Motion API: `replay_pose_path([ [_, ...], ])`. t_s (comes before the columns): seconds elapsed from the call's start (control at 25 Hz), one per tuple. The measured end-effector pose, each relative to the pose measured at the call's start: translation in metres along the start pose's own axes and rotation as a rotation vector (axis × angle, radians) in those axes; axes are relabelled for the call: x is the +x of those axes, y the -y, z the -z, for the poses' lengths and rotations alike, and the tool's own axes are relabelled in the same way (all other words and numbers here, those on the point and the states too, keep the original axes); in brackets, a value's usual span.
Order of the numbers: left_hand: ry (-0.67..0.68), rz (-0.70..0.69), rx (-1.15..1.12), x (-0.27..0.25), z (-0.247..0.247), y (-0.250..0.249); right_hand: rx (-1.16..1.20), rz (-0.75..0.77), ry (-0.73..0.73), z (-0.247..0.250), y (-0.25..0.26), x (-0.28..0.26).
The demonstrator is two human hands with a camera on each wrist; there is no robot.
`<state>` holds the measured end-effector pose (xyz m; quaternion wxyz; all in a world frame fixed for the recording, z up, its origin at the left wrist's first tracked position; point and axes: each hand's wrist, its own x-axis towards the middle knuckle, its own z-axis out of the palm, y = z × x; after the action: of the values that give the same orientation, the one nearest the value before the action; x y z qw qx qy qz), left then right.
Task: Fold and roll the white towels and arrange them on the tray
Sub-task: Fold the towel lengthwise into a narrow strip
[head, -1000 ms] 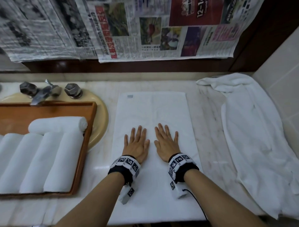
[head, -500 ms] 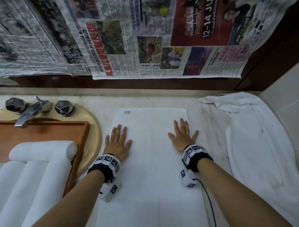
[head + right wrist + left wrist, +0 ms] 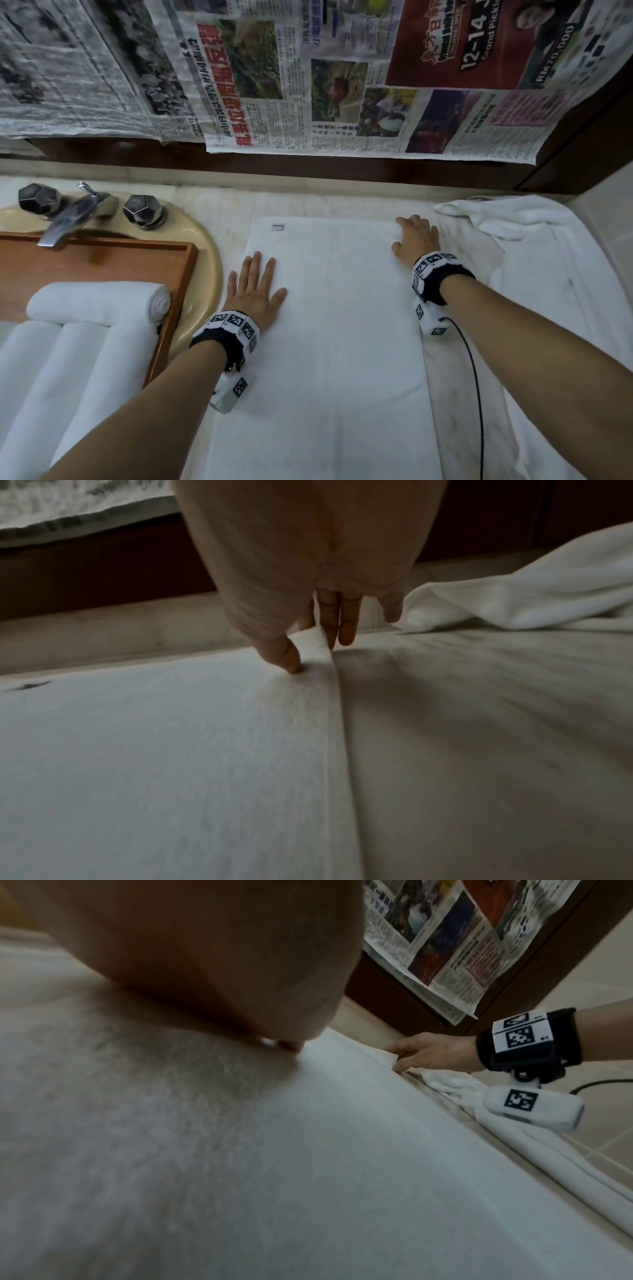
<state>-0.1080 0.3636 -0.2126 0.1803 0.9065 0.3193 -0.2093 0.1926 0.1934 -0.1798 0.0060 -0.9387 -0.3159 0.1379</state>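
Observation:
A white towel (image 3: 335, 325) lies flat and lengthwise on the marble counter in front of me. My left hand (image 3: 255, 284) rests flat on its left edge, fingers straight. My right hand (image 3: 411, 233) is at the towel's far right corner. In the right wrist view the thumb (image 3: 284, 653) and fingers pinch that corner (image 3: 313, 642), which is lifted slightly. The wooden tray (image 3: 102, 253) at the left holds several rolled white towels (image 3: 96, 303), one lying across the others.
A loose, crumpled white towel (image 3: 534, 240) is spread on the counter at the right. The tray sits over a beige sink (image 3: 205, 260) with a metal faucet (image 3: 75, 212). Newspapers (image 3: 308, 85) hang on the back wall.
Both hands slid apart from the towel's middle. The left went to the left edge; the right travelled to the far right corner and took hold of it.

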Motion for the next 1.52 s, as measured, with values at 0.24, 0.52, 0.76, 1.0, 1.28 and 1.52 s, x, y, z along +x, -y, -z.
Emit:
replay_pose_path([
  [0.24,-0.004,-0.011,-0.019,-0.002,0.0,0.002,0.121,0.055,0.01,0.036,0.016,-0.008],
  [0.52,-0.006,0.078,0.0,-0.001,0.026,-0.018,0.968,0.008,0.348,0.075,0.092,-0.046],
  [0.76,-0.211,-0.172,-0.676,-0.039,0.037,-0.073,1.192,0.047,0.36,0.087,0.112,-0.046],
  [1.0,0.145,-0.211,-0.782,-0.066,0.001,-0.117,1.308,-0.049,0.312,0.086,0.107,-0.051],
  [1.28,0.298,-0.121,-1.069,-0.07,0.004,-0.124,1.141,-0.111,0.286,0.076,0.092,-0.048],
  [1.52,0.306,-0.176,-1.263,-0.088,0.053,-0.095,0.938,0.051,0.191,0.087,0.1,-0.033],
])
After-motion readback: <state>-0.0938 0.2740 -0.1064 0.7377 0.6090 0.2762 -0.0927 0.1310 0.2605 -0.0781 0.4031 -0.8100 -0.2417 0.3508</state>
